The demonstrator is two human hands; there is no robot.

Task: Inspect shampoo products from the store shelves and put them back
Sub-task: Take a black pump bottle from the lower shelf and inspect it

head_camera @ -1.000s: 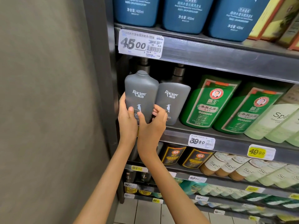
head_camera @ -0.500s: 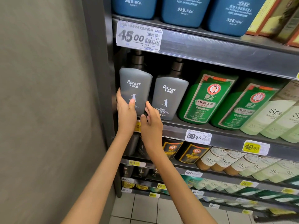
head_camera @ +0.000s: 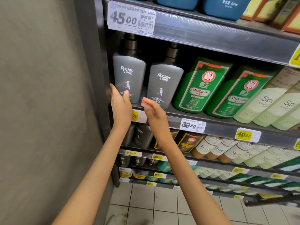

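Right hand (head_camera: 154,111) withdrawn; grey bottle (head_camera: 129,75) upright, shelved.

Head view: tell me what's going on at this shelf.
A person is at a store shelf of shampoo. Their left hand rests against the lower part of the leftmost grey bottle, thumb on its front. The bottle stands upright on the shelf beside a second grey bottle. The right hand is open in front of the shelf edge, holding nothing.
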